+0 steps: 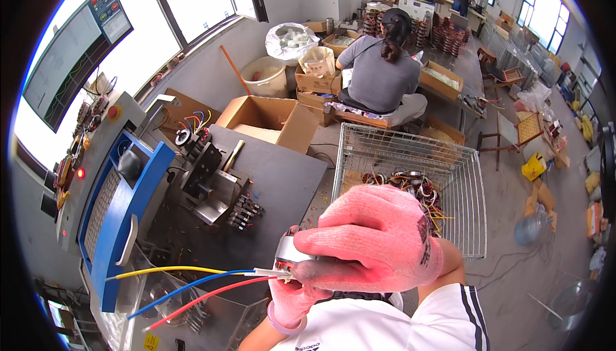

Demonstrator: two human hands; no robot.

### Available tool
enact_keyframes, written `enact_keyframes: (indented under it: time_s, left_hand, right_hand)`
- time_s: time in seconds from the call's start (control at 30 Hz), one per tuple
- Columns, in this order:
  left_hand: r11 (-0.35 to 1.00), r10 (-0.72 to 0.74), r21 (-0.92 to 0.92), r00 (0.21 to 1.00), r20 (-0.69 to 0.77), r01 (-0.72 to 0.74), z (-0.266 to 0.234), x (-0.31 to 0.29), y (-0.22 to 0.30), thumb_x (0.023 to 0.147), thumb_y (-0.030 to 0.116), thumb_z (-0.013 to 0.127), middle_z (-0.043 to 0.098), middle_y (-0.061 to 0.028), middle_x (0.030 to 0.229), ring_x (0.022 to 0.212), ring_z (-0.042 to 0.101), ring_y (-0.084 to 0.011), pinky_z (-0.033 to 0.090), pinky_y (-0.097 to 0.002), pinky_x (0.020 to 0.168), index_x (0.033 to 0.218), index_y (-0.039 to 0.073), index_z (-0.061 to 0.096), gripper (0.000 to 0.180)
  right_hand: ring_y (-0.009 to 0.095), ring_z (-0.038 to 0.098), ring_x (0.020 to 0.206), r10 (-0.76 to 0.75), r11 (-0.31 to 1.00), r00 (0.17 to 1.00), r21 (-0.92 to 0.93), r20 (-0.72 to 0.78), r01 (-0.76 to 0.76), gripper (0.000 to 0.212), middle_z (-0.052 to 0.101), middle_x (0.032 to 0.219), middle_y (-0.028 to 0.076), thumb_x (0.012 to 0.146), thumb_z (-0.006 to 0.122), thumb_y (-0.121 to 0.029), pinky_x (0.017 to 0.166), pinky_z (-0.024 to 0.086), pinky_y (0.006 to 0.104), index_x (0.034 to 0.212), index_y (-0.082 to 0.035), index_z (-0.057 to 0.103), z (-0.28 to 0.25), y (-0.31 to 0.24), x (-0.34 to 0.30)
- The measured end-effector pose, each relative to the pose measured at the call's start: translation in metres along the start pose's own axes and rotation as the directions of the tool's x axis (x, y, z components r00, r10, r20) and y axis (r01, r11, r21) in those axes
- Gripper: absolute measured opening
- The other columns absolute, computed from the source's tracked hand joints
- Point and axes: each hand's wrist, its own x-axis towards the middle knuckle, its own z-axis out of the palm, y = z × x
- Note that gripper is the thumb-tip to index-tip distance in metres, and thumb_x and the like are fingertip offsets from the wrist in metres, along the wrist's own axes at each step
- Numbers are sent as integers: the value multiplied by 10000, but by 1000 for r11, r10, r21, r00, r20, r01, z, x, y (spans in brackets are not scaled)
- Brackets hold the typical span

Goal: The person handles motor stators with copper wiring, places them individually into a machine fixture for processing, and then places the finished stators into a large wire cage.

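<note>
Close in front of my body I hold a small motor stator (pixel 288 250), a silvery ring with red windings. Yellow, blue and red lead wires (pixel 218 274) run out of it to the left, through a pale sleeve. My right hand (pixel 375 239), in a pink knit glove, is closed over the stator's right side. My left hand (pixel 292 303), gloved in pink too, is closed round it from below; its fingers are mostly hidden behind the stator and the right hand.
A wire basket (pixel 475 190) with several wired stators stands ahead. On the dark table (pixel 276 171) at left sit a metal fixture (pixel 208 184) and a blue-framed keyboard console (pixel 119 222). Beyond are an open carton (pixel 269 120) and a seated person (pixel 385 68) facing away.
</note>
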Motion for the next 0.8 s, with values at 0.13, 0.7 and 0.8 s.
enact_keyframes:
  time_s: [0.13, 0.7, 0.8]
  left_hand:
    - [992, -85, -94, 996, -17, 83, 6, -5, 9, 669, 196, 904, 547, -108, 1257, 1117, 564, -176, 481, -344, 953, 1444, -20, 267, 1026]
    - [983, -120, -141, 993, 10, 121, 12, -5, 12, 646, 124, 906, 626, -89, 1096, 1003, 621, -176, 518, -338, 892, 1352, -27, 378, 895]
    - [965, -177, -200, 984, -26, 168, 15, -6, 14, 668, 51, 843, 655, -63, 1030, 920, 625, -152, 513, -316, 836, 1201, -36, 535, 621]
  right_hand:
    - [162, 572, 568, 3, 1000, 1000, -6, -4, -3, 296, 570, 708, 5, 674, 834, -292, 475, 427, 285, 855, -108, 688, -1, 1, -1]
    - [169, 584, 565, 57, 998, 998, 32, -17, -57, 264, 592, 704, 15, 682, 854, -252, 476, 428, 280, 842, -106, 704, -11, 0, -9]
    - [202, 579, 548, 139, 990, 990, 10, -19, -138, 201, 562, 681, 29, 727, 804, -228, 466, 433, 310, 780, -102, 655, -8, 2, -6]
